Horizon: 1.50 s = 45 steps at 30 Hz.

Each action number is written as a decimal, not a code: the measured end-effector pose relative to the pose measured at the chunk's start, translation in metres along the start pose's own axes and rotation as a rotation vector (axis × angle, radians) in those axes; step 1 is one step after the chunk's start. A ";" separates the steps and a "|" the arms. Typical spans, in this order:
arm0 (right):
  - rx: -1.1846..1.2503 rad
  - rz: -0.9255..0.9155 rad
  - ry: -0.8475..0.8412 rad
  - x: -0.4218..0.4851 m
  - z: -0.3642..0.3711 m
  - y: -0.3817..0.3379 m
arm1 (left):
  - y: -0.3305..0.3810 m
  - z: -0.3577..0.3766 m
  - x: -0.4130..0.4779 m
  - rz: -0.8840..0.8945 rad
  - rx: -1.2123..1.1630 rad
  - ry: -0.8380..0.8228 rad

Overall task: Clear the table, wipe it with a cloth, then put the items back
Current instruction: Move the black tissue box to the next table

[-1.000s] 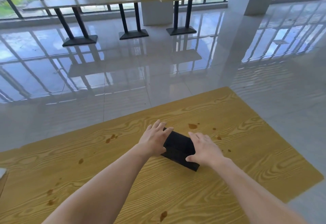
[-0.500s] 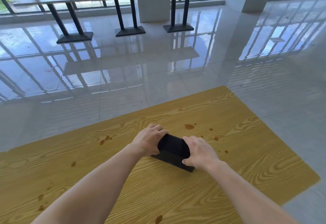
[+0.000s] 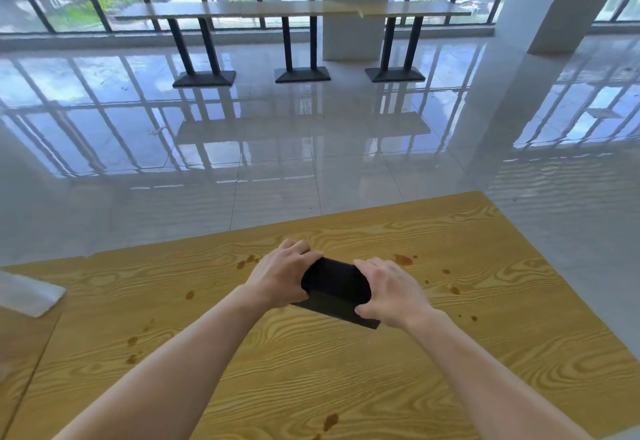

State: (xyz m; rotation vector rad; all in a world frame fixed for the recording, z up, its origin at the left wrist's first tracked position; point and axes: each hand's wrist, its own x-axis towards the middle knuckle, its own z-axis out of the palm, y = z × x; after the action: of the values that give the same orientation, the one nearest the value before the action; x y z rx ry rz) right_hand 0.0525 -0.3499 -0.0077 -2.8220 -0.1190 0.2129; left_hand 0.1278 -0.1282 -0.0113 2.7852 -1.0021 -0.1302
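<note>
A black cloth [image 3: 335,288] lies on the yellow wood-grain table [image 3: 346,370], its far part folded or rolled over toward me. My left hand [image 3: 282,275] grips its left end. On the right end my right hand [image 3: 389,292] has its fingers curled over the fold and its thumb underneath. Brown spill stains [image 3: 403,259] dot the tabletop around the cloth, to its left, right and near the front edge.
A pale flat object [image 3: 27,294] rests at the table's left side. Beyond the table's far edge lies glossy tiled floor [image 3: 311,149]. Long bar tables [image 3: 291,12] on black pedestals stand by the windows, and a white pillar [image 3: 554,0] stands at the right.
Both hands closed on the black cloth and rolled its far part over toward me. My view tilted up and shifted, bringing the pale object at the left into sight.
</note>
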 end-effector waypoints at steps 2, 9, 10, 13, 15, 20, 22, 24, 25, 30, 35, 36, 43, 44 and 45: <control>-0.002 -0.050 -0.003 0.004 0.000 -0.014 | -0.009 -0.007 -0.018 -0.035 -0.001 0.021; -0.011 -0.251 -0.010 0.019 0.005 -0.079 | -0.049 -0.025 -0.092 -0.181 -0.010 0.081; -0.015 -0.279 -0.011 0.021 0.007 -0.091 | -0.055 -0.028 -0.105 -0.203 -0.008 0.090; -0.026 -0.353 -0.025 0.023 0.016 -0.129 | -0.073 -0.035 -0.145 -0.264 -0.009 0.116; -0.033 -0.403 -0.039 0.024 0.023 -0.159 | -0.087 -0.039 -0.175 -0.301 -0.010 0.130; -0.060 -0.507 -0.072 0.023 0.045 -0.244 | -0.129 -0.046 -0.258 -0.401 -0.010 0.171; -0.062 -0.541 -0.085 0.021 0.055 -0.281 | -0.147 -0.051 -0.292 -0.433 -0.010 0.181; -0.059 -0.568 -0.101 0.018 0.066 -0.316 | -0.164 -0.055 -0.322 -0.459 -0.005 0.187; -0.059 -0.579 -0.110 0.016 0.072 -0.332 | -0.172 -0.057 -0.337 -0.468 -0.001 0.187; -0.057 -0.626 -0.136 0.010 0.096 -0.410 | -0.214 -0.065 -0.410 -0.520 0.003 0.192; -0.054 -0.673 -0.155 0.005 0.123 -0.476 | -0.251 -0.071 -0.472 -0.579 -0.001 0.194; -0.050 -0.685 -0.160 0.005 0.129 -0.487 | -0.257 -0.072 -0.482 -0.593 -0.008 0.196; -0.069 -0.768 -0.130 0.008 0.161 -0.551 | -0.297 -0.084 -0.532 -0.695 -0.008 0.180; -0.067 -0.773 -0.129 0.009 0.167 -0.559 | -0.303 -0.084 -0.538 -0.709 -0.014 0.171; -0.063 -0.777 -0.127 0.010 0.172 -0.567 | -0.309 -0.084 -0.543 -0.723 -0.018 0.164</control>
State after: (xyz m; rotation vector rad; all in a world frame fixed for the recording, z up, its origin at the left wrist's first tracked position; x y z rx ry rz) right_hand 0.0018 0.2408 0.0039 -2.5837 -1.2235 0.2020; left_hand -0.0856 0.4642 0.0226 2.9349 0.0711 -0.0007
